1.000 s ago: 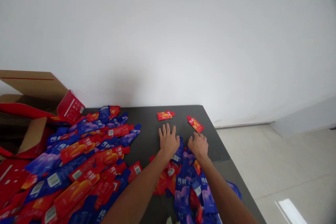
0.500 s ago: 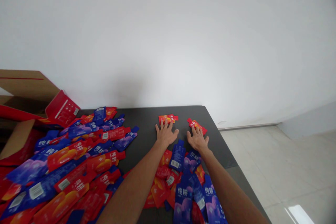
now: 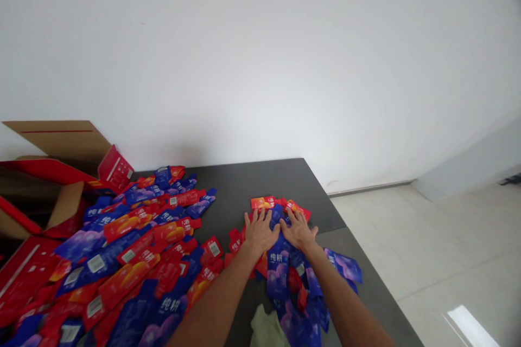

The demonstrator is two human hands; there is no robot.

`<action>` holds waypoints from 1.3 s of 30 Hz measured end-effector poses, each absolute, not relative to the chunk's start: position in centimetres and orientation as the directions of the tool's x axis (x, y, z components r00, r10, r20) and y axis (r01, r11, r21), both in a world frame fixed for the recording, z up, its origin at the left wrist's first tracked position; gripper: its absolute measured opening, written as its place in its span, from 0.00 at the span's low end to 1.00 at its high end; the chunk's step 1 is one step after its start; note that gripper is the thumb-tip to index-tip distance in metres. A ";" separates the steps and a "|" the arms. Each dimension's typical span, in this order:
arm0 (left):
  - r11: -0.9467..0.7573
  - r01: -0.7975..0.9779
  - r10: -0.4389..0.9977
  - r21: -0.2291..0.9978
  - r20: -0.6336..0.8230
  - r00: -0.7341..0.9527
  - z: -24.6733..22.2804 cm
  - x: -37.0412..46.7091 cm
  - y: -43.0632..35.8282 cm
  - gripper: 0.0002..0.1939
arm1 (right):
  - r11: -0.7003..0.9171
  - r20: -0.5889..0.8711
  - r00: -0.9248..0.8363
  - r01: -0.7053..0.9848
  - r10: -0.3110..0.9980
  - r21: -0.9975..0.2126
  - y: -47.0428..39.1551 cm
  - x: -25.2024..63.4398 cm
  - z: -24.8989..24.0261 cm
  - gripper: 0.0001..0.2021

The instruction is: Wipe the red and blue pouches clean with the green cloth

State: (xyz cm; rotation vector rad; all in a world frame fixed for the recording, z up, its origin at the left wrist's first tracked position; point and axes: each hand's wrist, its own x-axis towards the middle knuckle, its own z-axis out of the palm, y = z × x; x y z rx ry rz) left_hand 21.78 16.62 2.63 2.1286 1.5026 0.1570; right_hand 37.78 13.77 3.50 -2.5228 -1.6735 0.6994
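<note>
both your left hand point(image 3: 261, 236) and right hand point(image 3: 300, 233) rest, fingers spread, on seemingly gathered pouches point(image 3: 278, 275); a larger heap point(image 3: 129, 277) lies loose.

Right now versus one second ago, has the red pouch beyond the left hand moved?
Yes, the red pouch moved away from the far edge of the table, toward the near side.

White "纯耕" reads on blue pouches point(image 3: 278, 274) and red pouches point(image 3: 173, 233); print on the box point(image 3: 116, 171) is illegible.

Fingers point(image 3: 255, 217) spread over pouches point(image 3: 278, 270) — carton point(image 3: 118, 169), table point(image 3: 232, 187)
</note>
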 end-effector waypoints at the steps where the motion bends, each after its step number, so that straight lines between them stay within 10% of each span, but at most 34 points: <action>1: -0.248 0.840 0.906 0.483 -0.192 0.378 2.7 21.6 15.5 0.37 | -0.421 -0.336 0.324 0.865 0.884 -0.275 12.8 37.5 3.5 0.35; 26: -0.290 0.827 0.904 0.481 -0.146 0.402 3.1 19.1 -0.8 0.34 | -0.347 -0.216 0.314 0.928 0.925 -0.135 -2.0 35.2 3.5 0.32; 39: -0.227 0.884 0.971 0.409 0.161 0.176 4.2 9.1 -5.6 0.21 | -0.015 -0.042 0.011 0.993 0.999 -0.118 -9.4 26.2 10.2 0.24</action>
